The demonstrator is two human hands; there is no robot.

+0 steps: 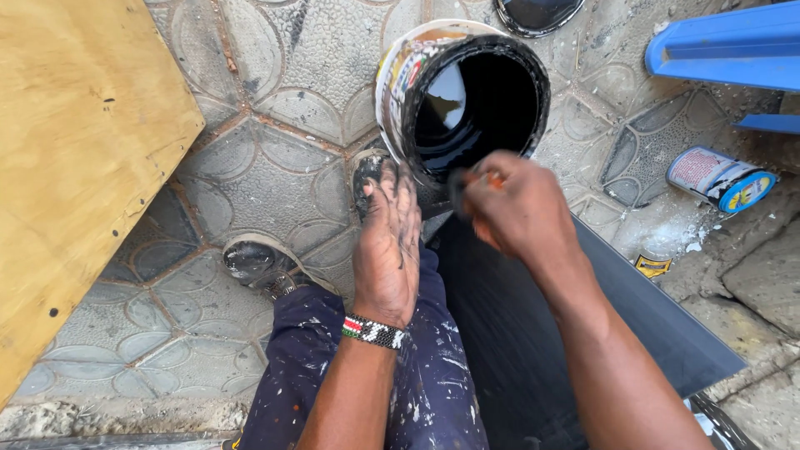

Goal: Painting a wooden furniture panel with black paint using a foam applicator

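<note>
Person crouched over patterned grey floor tiles [283, 158]. Left hand [387, 242], paint-smeared, lies flat and open on the knee of the spattered navy trousers [433, 375], gripping nothing. Right hand [517, 208] is closed around a small orange-handled tool, blurred, probably a brush [479, 179], just at the mouth of the tilted round tin of black paint [467, 92]. The tin leans toward a black-coated flat panel [583, 317]; my guess is a nudge could tip it and spill. Its wrapper is white with coloured print. A small capped can [721, 179], white label, blue-yellow end, lies right.
</note>
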